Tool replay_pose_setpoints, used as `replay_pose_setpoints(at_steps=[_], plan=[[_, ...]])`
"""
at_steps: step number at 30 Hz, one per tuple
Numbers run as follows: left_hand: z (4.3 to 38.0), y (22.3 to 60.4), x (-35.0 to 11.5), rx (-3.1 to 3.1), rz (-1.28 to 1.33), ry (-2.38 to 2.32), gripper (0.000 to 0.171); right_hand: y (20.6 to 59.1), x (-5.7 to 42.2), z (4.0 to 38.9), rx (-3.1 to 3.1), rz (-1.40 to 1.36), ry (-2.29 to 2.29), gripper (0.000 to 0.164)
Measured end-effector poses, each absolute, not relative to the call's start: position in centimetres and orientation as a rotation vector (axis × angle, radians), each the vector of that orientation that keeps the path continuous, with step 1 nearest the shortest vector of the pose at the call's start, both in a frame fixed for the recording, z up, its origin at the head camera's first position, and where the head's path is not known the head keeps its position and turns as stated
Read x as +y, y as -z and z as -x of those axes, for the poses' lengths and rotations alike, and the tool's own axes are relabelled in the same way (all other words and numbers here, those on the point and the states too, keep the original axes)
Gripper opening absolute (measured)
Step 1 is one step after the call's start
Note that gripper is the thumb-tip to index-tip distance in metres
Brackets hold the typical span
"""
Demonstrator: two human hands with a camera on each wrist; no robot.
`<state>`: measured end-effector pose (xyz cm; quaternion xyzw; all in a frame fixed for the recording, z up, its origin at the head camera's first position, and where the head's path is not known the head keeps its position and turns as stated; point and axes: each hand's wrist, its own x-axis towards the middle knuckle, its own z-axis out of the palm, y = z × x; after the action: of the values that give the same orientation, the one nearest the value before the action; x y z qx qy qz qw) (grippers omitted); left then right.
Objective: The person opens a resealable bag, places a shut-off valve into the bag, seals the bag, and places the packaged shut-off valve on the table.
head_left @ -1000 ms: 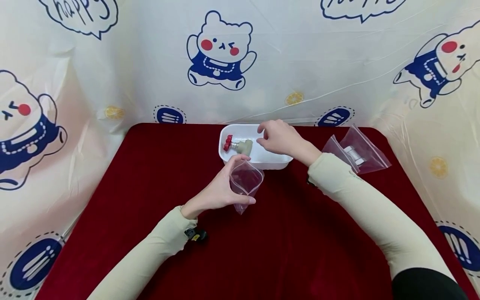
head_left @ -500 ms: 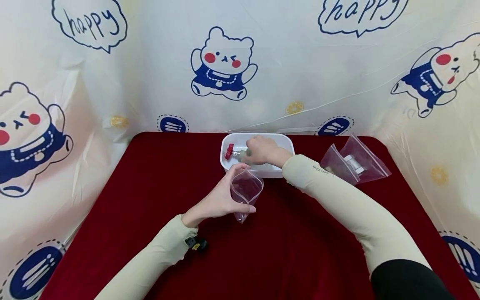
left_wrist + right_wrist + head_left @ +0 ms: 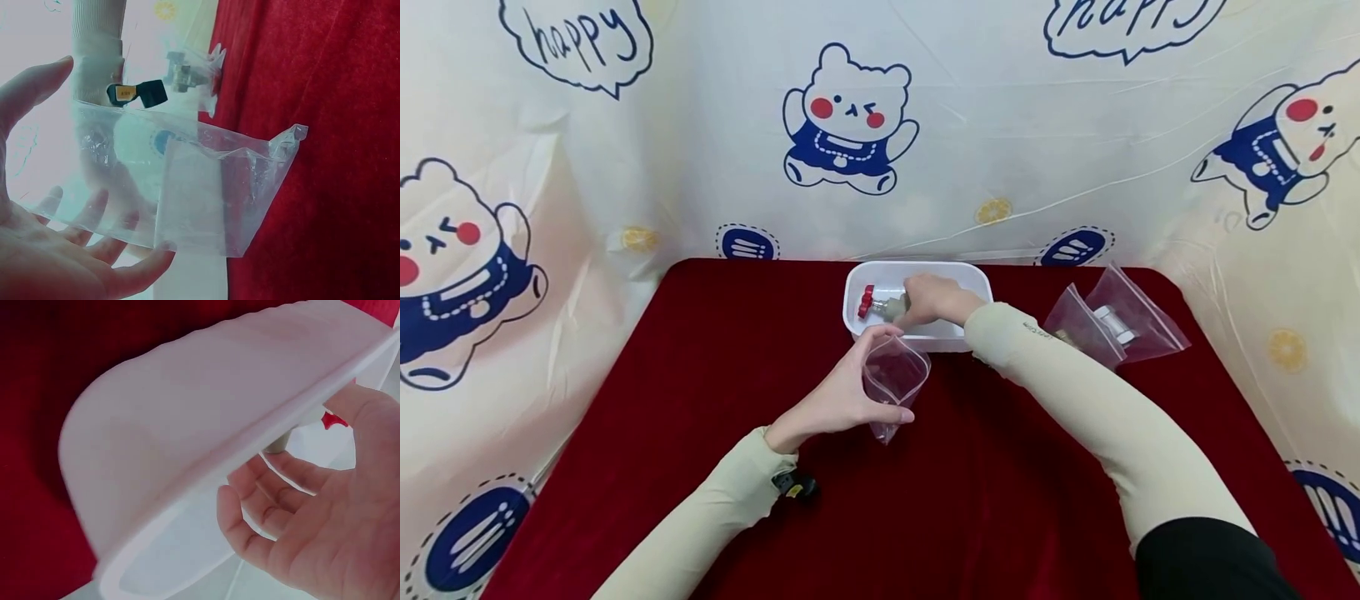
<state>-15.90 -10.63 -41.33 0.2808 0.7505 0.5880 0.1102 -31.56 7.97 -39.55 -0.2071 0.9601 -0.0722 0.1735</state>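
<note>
My left hand (image 3: 842, 392) holds a clear zip-lock bag (image 3: 895, 371) by its mouth, thumb and fingers spread round it so the mouth gapes. In the left wrist view, the bag (image 3: 200, 194) looks thin and see-through, with several fingers (image 3: 100, 212) along one side. Inside a white plastic tray (image 3: 943, 343), my right hand (image 3: 934, 300) grips the grey-green body of a valve (image 3: 891, 308) with a red handwheel. From the right wrist, the hand (image 3: 312, 500) reaches over the tray rim; the valve body is partly hidden by rim and fingers, and the red handwheel (image 3: 335, 420) peeks out.
At the right lie two zip-lock bags, one holding a white fitting (image 3: 1116, 325), the other a small brass-coloured piece (image 3: 1063, 337). A dark red cloth (image 3: 925, 517) covers the table, and a printed white curtain (image 3: 700, 108) closes in the back and sides.
My right hand has come down from above the tray's right part onto the valve, which has shifted slightly right. The left hand keeps its hold on the bag.
</note>
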Motion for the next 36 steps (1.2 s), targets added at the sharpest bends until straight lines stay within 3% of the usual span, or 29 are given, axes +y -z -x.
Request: replay_pose_setpoints(at_steps=[3,6,11,18,27,29,34,36], plan=[[15.7,41.3,-10.7,2.209,-0.811,-1.733,0.098,39.5,8.7,31.5,2.689,0.576,0.277,0.058],[15.7,41.4,-10.7,2.206,-0.804,-1.73,0.099,39.7,9.6,31.8,2.665,0.596,0.35,0.059],[15.8,41.3,-10.7,2.213,-0.812,-1.73,0.099,39.7,11.0,32.7,2.667,0.694,0.436,0.044],[15.8,41.1,-10.7,2.222,-0.794,-1.733,0.096,39.7,11.8,33.5,2.611,0.87,0.577,0.036],[16.0,41.2,-10.3,2.2,-0.821,-1.753,0.098,39.6,12.9,33.2,2.491,0.822,0.795,0.012],[16.1,41.1,-10.2,2.2,-0.828,-1.751,0.098,39.7,12.9,33.0,2.452,0.759,0.865,0.014],[16.3,41.0,-10.3,2.217,-0.818,-1.772,0.098,39.8,12.5,32.6,2.383,0.651,0.984,0.041],[16.4,41.0,-10.2,2.22,-0.809,-1.782,0.099,39.9,12.4,32.4,2.392,0.667,0.968,0.041]])
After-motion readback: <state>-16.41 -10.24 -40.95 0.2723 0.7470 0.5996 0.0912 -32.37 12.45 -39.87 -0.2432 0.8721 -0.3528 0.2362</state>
